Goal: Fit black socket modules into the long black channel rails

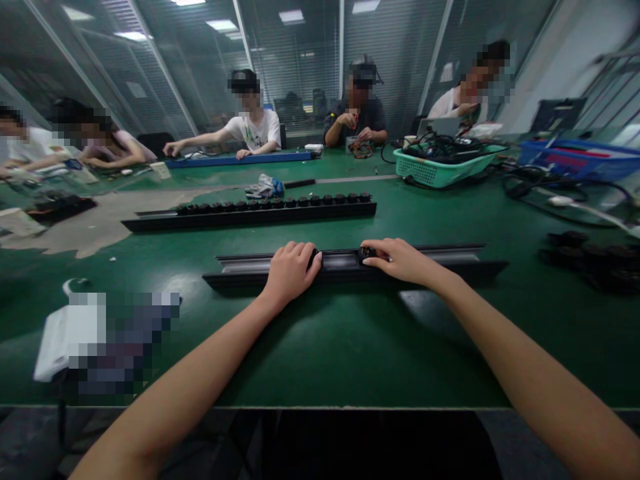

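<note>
In front of me a long black channel rail (340, 260) lies crosswise on the green table, its trough facing up. My left hand (293, 270) is closed over the rail left of its middle, with a small black block (314, 258) partly showing between thumb and fingers. Further right, my right hand (393, 257) pinches another small black block (367, 253), which sits at the trough. A bare stretch of trough lies between the two hands. My fingers hide parts of both blocks.
Behind lies a second black rail (250, 217) topped with several black blocks. Loose black parts (595, 260) are heaped at right. A green basket (430, 170) holds cables; a blue bin (580, 160) stands beyond. Gloves (265, 187) lie mid-table. Several people sit opposite.
</note>
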The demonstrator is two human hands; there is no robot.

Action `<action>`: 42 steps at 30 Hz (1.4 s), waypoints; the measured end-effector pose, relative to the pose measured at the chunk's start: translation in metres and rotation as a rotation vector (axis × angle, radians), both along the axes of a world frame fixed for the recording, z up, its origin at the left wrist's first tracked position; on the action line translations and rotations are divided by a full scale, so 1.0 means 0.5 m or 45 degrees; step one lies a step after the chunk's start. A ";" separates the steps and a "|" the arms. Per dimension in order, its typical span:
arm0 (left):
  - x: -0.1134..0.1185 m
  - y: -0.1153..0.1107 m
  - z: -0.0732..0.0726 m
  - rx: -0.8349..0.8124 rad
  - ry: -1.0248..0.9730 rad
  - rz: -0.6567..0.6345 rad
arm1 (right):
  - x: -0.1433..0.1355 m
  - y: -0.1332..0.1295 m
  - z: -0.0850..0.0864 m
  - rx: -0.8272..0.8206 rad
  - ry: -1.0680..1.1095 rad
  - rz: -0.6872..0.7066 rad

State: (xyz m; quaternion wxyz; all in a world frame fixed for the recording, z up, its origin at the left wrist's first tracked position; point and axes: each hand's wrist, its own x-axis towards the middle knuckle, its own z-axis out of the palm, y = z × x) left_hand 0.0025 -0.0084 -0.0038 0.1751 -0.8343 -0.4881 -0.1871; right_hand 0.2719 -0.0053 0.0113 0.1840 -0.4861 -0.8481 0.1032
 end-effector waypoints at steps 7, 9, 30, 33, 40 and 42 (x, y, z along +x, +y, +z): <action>-0.001 -0.001 0.001 -0.005 -0.007 -0.012 | 0.003 0.001 -0.002 0.015 0.023 0.024; -0.002 -0.001 0.001 -0.007 -0.009 -0.013 | 0.004 0.001 -0.003 0.015 0.016 0.035; 0.000 -0.001 0.001 -0.003 -0.002 -0.014 | 0.007 -0.010 -0.003 0.036 0.022 0.053; 0.000 -0.001 0.001 0.000 0.008 -0.006 | -0.012 -0.019 -0.009 0.140 -0.041 -0.036; 0.001 -0.001 0.003 -0.011 0.004 -0.011 | -0.058 -0.026 -0.023 0.259 -0.133 -0.369; 0.001 -0.001 0.003 -0.012 0.000 -0.010 | -0.056 -0.024 -0.023 0.237 -0.106 -0.355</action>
